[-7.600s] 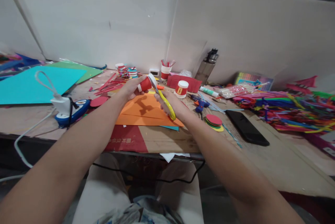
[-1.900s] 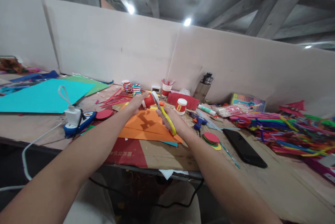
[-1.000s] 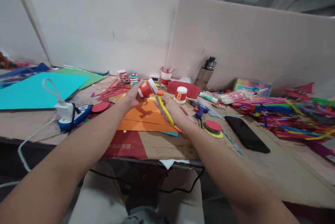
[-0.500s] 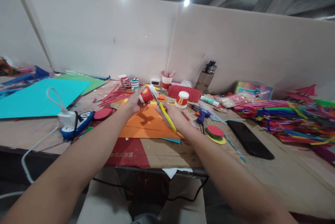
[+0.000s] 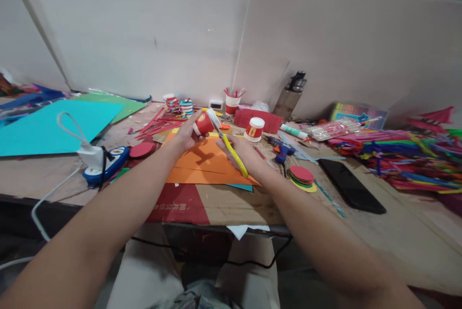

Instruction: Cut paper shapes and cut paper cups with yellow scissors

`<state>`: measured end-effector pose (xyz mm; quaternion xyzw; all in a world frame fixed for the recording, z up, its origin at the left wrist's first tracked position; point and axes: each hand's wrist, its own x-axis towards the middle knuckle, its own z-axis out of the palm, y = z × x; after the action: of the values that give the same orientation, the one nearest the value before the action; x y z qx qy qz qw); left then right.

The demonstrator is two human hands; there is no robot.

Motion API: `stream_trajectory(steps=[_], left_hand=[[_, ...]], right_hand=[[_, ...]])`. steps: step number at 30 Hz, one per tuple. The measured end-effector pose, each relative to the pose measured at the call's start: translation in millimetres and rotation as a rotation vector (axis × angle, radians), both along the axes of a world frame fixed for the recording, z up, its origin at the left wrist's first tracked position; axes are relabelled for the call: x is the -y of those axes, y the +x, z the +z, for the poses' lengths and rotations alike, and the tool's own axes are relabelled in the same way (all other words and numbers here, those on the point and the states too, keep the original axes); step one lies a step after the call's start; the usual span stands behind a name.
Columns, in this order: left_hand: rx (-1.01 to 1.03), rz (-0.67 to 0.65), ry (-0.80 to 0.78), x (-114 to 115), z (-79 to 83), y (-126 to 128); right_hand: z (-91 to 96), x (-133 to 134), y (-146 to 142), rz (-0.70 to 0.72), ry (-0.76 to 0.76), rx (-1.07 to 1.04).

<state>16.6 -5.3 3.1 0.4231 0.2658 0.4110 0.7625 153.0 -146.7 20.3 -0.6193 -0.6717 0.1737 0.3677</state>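
Tilted in my left hand (image 5: 186,136) is a red and white paper cup (image 5: 204,123), its rim turned to the right. My right hand (image 5: 241,152) grips yellow-handled scissors (image 5: 235,156), whose blades point up and left and meet the cup's rim. Whether the blades cut into the wall is too small to make out. Beneath both hands lie orange paper sheets (image 5: 202,164) on a cardboard sheet (image 5: 231,203). A second red and white paper cup (image 5: 254,129) stands upside down just beyond my right hand.
To the right are a blue glue gun (image 5: 283,153), stacked paper circles (image 5: 302,178), a black phone (image 5: 351,186) and a heap of pipe cleaners (image 5: 400,160). At the back stands a bottle (image 5: 288,99). A blue power strip (image 5: 108,167) and turquoise paper (image 5: 57,126) lie to the left.
The camera view has tilted down and shifted slightly, so the table appears displaced. Both hands keep the cup and the scissors together in nearly the same pose.
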Motion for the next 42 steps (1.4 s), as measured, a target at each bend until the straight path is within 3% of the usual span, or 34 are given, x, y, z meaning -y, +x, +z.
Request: stream_trajectory(steps=[20,34,42], left_hand=[[0.091,0.056,-0.076,10.2,-7.1,-1.7],[0.146,0.241,-0.229,30.3,-0.1,4.6],[0.183,0.172,-0.18,27.6,-3.9,2.3]], right_hand=[[-4.2,2.3,-4.3,-0.059,-0.099,0.127],[-4.0,14.8,-6.9,-0.076,-0.212,0.052],[-4.8,14.8,-4.1,-0.067,-0.136,0.15]])
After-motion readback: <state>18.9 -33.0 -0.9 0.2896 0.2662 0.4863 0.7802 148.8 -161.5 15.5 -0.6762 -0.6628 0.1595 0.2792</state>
